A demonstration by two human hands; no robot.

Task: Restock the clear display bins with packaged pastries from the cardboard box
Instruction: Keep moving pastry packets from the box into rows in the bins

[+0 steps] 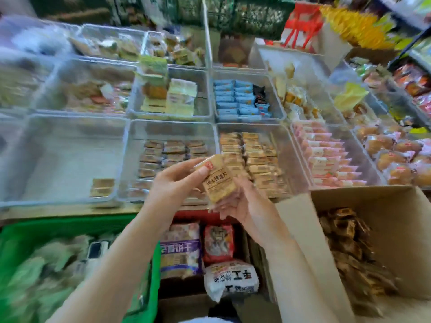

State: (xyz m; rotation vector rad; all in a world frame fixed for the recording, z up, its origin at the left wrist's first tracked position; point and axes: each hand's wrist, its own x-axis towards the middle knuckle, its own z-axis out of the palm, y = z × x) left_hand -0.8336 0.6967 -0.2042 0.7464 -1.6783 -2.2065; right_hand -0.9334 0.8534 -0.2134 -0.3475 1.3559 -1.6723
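Pastry packets (218, 180), tan and stacked, sit pinched between both hands just above the near edge of the clear bin (283, 145) of matching rows; squaring the stack before lowering it should keep those rows tidy. Left hand (173, 185) curls over the top, right hand (242, 203) cups beneath, with the cardboard box (363, 199) to the right.

- The tabletop (70, 212), a pale display surface, shows as a bare strip along its near edge.
- Clear plastic display bins (170, 127) stand on it in rows, walls touching.
- The near-left clear bin (58, 148) holds two tan packets in its near right corner.
- The cardboard box (363, 199) of brown wrapped pastries sits at the right, just beside the near bins.
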